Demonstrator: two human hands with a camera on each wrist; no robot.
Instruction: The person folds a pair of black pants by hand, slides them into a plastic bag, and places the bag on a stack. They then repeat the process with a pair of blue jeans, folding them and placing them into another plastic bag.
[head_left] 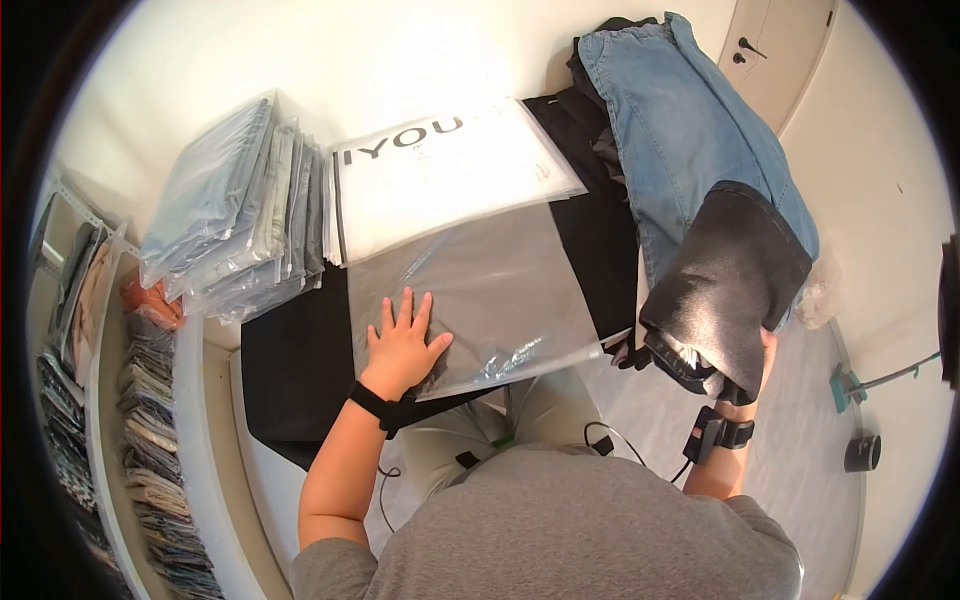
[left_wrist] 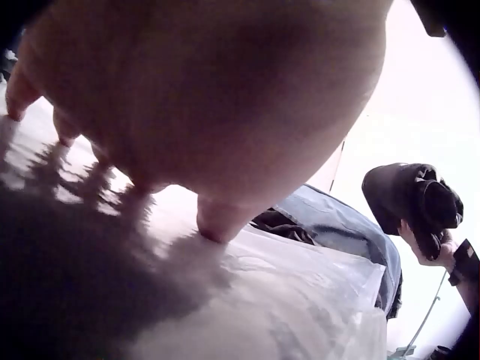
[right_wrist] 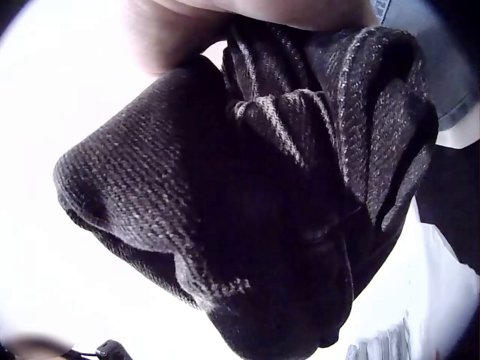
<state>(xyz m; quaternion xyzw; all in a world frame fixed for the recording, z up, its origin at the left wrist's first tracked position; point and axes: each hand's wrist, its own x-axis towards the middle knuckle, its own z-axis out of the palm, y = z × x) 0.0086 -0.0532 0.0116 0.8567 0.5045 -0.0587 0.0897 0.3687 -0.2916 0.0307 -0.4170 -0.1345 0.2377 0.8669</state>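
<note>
My left hand (head_left: 402,348) lies with fingers spread on a flat clear plastic bag (head_left: 500,285) in front of me. In the left wrist view its fingertips press on the glossy film. To the right, my right hand (head_left: 767,352) grips a folded pair of black jeans (head_left: 725,275) from beneath, lifted above the floor beside the blue denim. The jeans' rolled layers (right_wrist: 292,195) fill the right wrist view, and the thumb side of the hand (right_wrist: 255,15) shows at their top edge. Most of the right hand is hidden behind the cloth in the head view.
Behind the clear bag lies a stack of printed white bags (head_left: 450,185). Bagged garments (head_left: 225,210) are piled at the left on the black-covered table (head_left: 290,370). Blue jeans (head_left: 680,120) drape over dark clothes at the right. Shelves of folded clothes (head_left: 165,440) stand left.
</note>
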